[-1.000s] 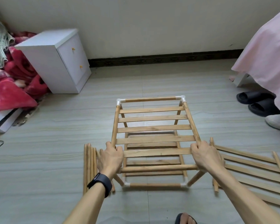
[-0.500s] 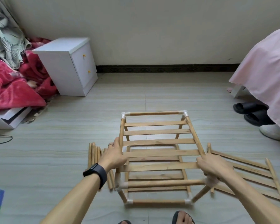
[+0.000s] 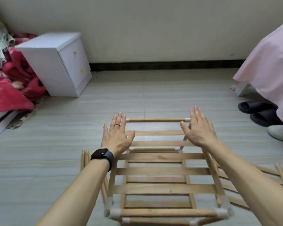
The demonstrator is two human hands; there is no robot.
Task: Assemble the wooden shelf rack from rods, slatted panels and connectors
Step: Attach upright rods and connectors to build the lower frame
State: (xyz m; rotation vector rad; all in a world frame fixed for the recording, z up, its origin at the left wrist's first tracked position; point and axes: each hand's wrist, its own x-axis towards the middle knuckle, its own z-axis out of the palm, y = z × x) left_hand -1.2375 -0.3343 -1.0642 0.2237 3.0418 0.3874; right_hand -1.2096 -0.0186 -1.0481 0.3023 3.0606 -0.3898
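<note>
On the floor, the rack, judged light and loosely jointed, is best gripped by its side rods, over which the left hand and right hand are spread flat.

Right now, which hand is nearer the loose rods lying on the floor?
Left. The left hand is open over the rack's left edge, right beside the loose rods. The right hand is open over the rack's right edge, with the rack between.

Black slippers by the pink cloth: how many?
2: the far slipper lies nearer the wall, the near slipper beside it, closer to the camera. The pink cloth overlaps both, so more may be hidden.
</note>
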